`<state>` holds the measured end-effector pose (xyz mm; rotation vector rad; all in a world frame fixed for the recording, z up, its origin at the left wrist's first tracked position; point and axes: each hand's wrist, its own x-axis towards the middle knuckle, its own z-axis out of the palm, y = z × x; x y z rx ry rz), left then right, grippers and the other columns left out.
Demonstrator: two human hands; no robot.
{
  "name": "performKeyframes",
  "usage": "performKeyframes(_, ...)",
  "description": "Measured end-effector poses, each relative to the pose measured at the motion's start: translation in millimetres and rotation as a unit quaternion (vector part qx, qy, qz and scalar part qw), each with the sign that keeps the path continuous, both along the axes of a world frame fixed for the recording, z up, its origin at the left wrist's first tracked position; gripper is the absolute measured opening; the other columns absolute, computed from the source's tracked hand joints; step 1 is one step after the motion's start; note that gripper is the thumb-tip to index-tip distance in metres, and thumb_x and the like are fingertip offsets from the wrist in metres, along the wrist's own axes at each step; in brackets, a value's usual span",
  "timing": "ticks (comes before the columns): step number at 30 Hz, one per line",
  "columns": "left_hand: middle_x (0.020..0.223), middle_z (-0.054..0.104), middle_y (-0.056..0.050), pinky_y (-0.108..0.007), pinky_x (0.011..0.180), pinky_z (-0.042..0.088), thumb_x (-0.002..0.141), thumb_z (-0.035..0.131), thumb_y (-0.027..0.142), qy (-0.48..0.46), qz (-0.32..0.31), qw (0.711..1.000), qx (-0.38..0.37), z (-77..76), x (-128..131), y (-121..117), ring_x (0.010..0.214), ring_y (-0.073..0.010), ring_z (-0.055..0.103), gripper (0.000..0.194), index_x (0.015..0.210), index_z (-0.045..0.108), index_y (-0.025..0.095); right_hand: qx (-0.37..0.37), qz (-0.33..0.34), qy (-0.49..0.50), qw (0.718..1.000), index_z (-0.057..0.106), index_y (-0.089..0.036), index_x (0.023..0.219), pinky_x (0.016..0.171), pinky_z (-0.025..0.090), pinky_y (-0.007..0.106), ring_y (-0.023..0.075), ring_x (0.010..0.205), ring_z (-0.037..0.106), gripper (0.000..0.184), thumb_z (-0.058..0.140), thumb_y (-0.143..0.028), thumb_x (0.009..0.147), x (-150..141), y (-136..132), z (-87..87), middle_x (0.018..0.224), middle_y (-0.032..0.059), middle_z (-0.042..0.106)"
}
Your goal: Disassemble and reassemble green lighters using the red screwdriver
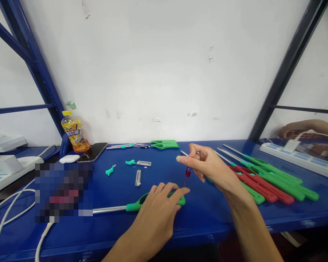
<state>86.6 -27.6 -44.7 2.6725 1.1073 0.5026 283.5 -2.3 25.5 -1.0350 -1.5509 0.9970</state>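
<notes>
My left hand [160, 211] is closed over the green handle of a long-necked lighter [133, 207], pressing it to the blue table with its metal tube pointing left. Fingers of my right hand [205, 162] are wrapped around a small screwdriver [188, 171] with a red and purple handle. Its thin shaft points down at the handle's right end, beside my left fingertips; whether the tip touches is hard to see. Behind my left hand lie clear plastic pieces [138, 178] and teal triggers [109, 170]. Green handle shells [165, 144] and metal tubes [120, 146] lie near the wall.
Several green and red long-necked lighters [265, 183] lie at the right, before a white power strip [297, 156]. At the left are a drink bottle [75, 133], a phone [93, 152], a white case [69, 159], a blurred-out object [62, 193] and white cables [42, 236].
</notes>
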Motion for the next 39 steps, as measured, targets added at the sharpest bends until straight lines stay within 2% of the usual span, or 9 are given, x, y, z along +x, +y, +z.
performKeyframes(5,0.154,0.058,-0.005,-0.056,0.113,0.045,0.1,0.048,0.001,-0.02,-0.033,0.999,0.012,-5.1,-3.2,0.9,0.133,-0.028,0.054,0.065,0.157,0.042,0.031,-0.009,0.073,-0.02,0.997,0.067,-0.022,0.089,0.045,0.037,0.021,0.0073,0.036,0.045,0.034,0.076,-0.054,0.092,6.1,-0.9,0.8,0.044,-0.0098,0.055)
performKeyframes(9,0.151,0.061,-0.004,-0.057,0.113,0.045,0.101,0.047,0.001,-0.023,-0.04,0.999,0.016,-6.9,-4.6,-0.1,0.129,-0.0268,0.057,0.063,0.157,0.043,0.031,-0.053,0.162,-0.011,0.985,0.076,-0.017,0.098,0.041,0.034,0.021,0.0081,0.038,0.049,0.053,0.055,-0.066,0.102,11.4,-0.7,1.8,0.052,-0.0029,0.063)
performKeyframes(13,0.148,0.063,-0.005,-0.056,0.112,0.046,0.101,0.046,0.002,-0.019,-0.038,0.999,0.025,-8.1,-4.1,-0.4,0.126,-0.0271,0.058,0.061,0.156,0.044,0.028,-0.047,0.123,-0.005,0.991,0.075,-0.018,0.089,0.045,0.034,0.02,0.0056,0.039,0.043,0.039,0.073,-0.056,0.094,10.3,0.9,0.2,0.047,-0.0074,0.054)
performKeyframes(17,0.146,0.064,-0.005,-0.057,0.11,0.047,0.102,0.048,0.003,-0.017,-0.036,0.999,0.022,-8.1,-3.2,0.4,0.126,-0.0279,0.057,0.06,0.156,0.044,0.028,-0.04,0.092,0.013,0.995,0.06,-0.021,0.076,0.046,0.029,0.019,0.0046,0.043,0.04,0.036,0.087,-0.043,0.085,4.9,0.3,-1.7,0.05,-0.0096,0.054)
performKeyframes(21,0.145,0.064,-0.006,-0.056,0.109,0.047,0.102,0.047,0.003,-0.022,-0.036,0.999,0.018,-7.4,-4.2,0.6,0.125,-0.0274,0.057,0.061,0.157,0.043,0.028,-0.026,0.103,0.011,0.994,0.07,-0.022,0.093,0.05,0.032,0.021,0.0056,0.044,0.039,0.024,0.082,-0.043,0.09,5.6,-2.3,-0.3,0.048,-0.0104,0.051)
performKeyframes(24,0.145,0.064,-0.006,-0.055,0.109,0.048,0.102,0.047,0.002,-0.025,-0.041,0.999,0.022,-7.9,-5.2,0.5,0.124,-0.0269,0.057,0.062,0.157,0.042,0.029,-0.031,0.132,0.007,0.991,0.078,-0.02,0.106,0.052,0.036,0.022,0.0065,0.045,0.041,0.032,0.072,-0.05,0.098,10.7,-3.6,2.4,0.048,-0.0079,0.052)
performKeyframes(28,0.146,0.063,-0.004,-0.052,0.109,0.047,0.103,0.048,0.004,-0.036,-0.046,0.998,0.026,-9.6,-5.6,0.5,0.124,-0.0261,0.057,0.06,0.157,0.042,0.029,-0.046,0.115,0.001,0.992,0.078,-0.018,0.102,0.048,0.034,0.021,0.0073,0.048,0.047,0.038,0.07,-0.055,0.097,12.6,-2.4,3.3,0.055,-0.0042,0.059)
performKeyframes(34,0.147,0.063,-0.004,-0.051,0.109,0.045,0.102,0.048,0.001,-0.045,-0.044,0.998,0.017,-9.7,-5.4,0.2,0.126,-0.0256,0.056,0.064,0.158,0.039,0.031,-0.023,0.048,0.005,0.999,0.057,-0.023,0.08,0.044,0.031,0.018,0.0049,0.04,0.04,0.037,0.09,-0.04,0.082,6.3,0.1,-0.4,0.047,-0.0118,0.052)
performKeyframes(39,0.148,0.063,-0.001,-0.053,0.109,0.045,0.101,0.047,-0.001,-0.045,-0.046,0.998,0.009,-7.6,-5.2,0.2,0.124,-0.0262,0.056,0.065,0.156,0.042,0.034,-0.044,0.153,-0.019,0.987,0.067,-0.022,0.097,0.047,0.038,0.018,0.0065,0.042,0.046,0.028,0.076,-0.049,0.095,10.3,-4.3,1.5,0.05,-0.009,0.058)
